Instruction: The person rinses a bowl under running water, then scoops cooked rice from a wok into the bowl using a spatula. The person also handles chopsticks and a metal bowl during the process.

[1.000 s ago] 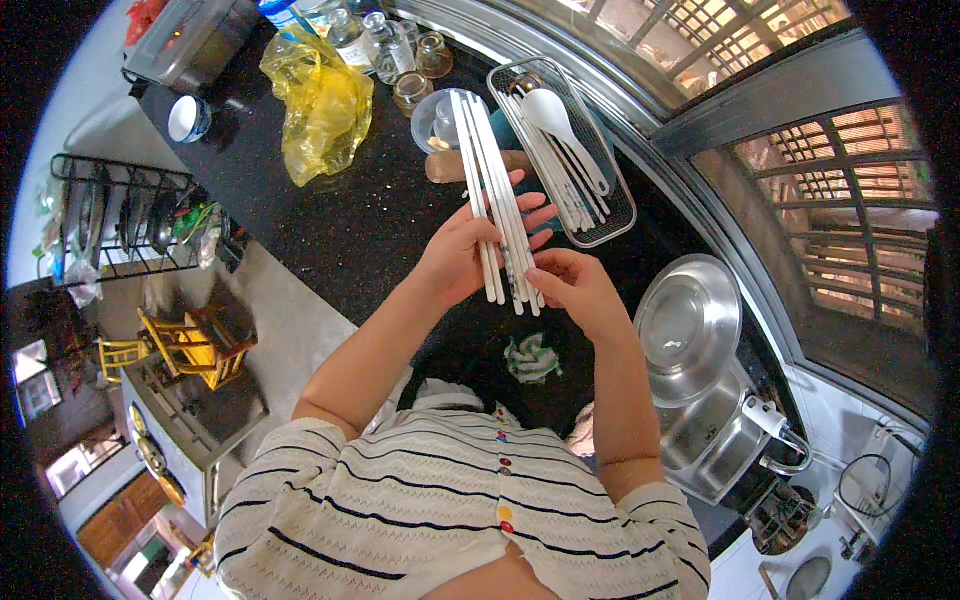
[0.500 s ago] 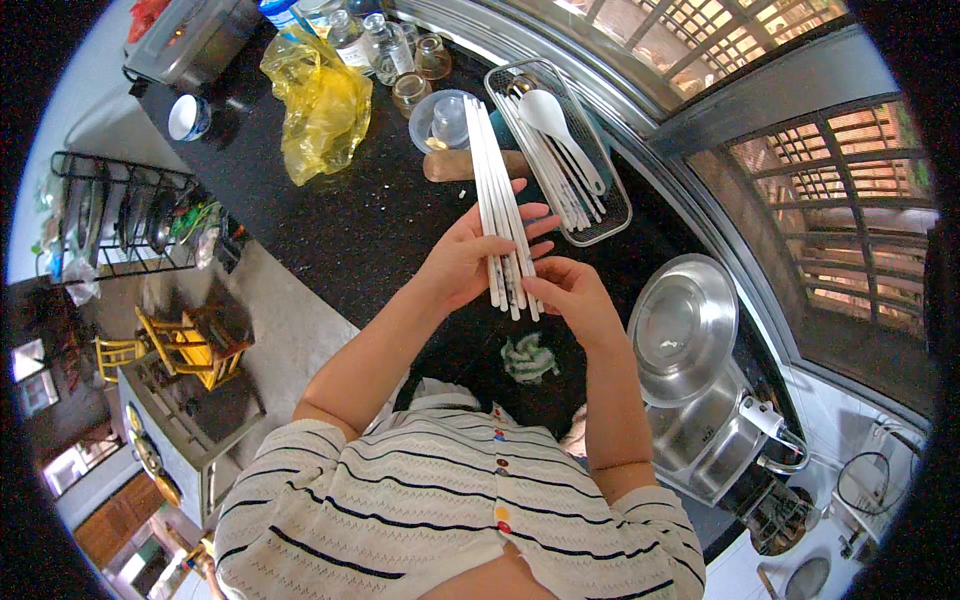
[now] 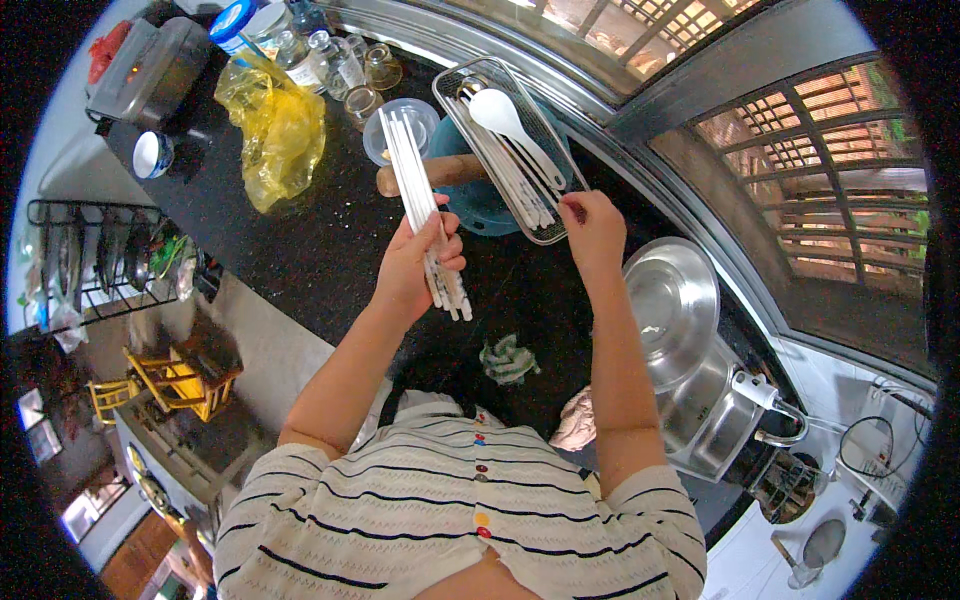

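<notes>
My left hand [image 3: 412, 262] is closed around a bundle of white chopsticks [image 3: 405, 160], whose patterned ends point toward me. Out to the right, my right hand [image 3: 598, 240] pinches the near right rim of a long wire mesh basket [image 3: 548, 238]. More chopsticks [image 3: 515, 185] lie inside that basket, with a white serving spoon [image 3: 497, 112] on top of them. Beneath the basket shows a teal basin [image 3: 478, 212]. A brown wooden rolling pin [image 3: 452, 170] passes behind the held bundle.
Behind stand a clear plastic bowl [image 3: 420, 118], several glass jars [image 3: 362, 105] and a crumpled yellow bag [image 3: 275, 145]. On the right are a steel basin [image 3: 680, 300] and a sink [image 3: 715, 410]. A green-white cloth [image 3: 508, 360] lies near my body.
My right hand has left the chopsticks and moved up and right to the mesh basket's rim. My left hand now holds the bundle alone, its fingers curled tighter. More of the teal basin shows.
</notes>
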A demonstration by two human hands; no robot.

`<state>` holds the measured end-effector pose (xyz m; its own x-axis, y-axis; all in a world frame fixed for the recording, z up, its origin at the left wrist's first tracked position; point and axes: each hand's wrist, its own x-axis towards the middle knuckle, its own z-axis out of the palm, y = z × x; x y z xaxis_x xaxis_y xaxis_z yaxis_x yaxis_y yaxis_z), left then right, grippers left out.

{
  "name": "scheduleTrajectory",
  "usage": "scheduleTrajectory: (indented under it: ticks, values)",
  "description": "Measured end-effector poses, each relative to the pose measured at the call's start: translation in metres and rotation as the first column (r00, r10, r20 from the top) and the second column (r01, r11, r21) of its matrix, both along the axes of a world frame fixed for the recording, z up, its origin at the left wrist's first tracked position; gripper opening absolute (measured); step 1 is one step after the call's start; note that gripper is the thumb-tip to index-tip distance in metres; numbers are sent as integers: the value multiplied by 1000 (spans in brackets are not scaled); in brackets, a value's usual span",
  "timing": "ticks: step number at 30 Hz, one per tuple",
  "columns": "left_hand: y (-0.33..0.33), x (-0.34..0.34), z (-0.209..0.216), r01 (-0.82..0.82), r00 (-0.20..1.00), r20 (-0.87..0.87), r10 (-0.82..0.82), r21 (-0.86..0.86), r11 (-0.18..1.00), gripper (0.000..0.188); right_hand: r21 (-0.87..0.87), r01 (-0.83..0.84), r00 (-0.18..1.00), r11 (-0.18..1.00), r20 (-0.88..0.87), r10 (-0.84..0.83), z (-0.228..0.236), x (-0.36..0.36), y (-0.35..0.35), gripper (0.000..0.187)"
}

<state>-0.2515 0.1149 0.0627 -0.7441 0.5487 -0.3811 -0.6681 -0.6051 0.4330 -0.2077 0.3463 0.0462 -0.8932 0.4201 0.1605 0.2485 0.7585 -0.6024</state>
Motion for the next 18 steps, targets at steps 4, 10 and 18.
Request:
scheduleTrajectory:
  ticks: [4,10,18]
  values:
    - [-2,0,-1,35,999,11,-36,23,999,27,388,-123,992,913,58,109,-30,-17,8,6]
    - [-5,3,-2,36,999,14,-36,13,999,26,547,-79,997,833,35,72,-37,-25,10,9]
    - [-6,7,-5,48,998,39,-49,19,999,25,476,-51,972,878,224,-64,-46,-27,0,37]
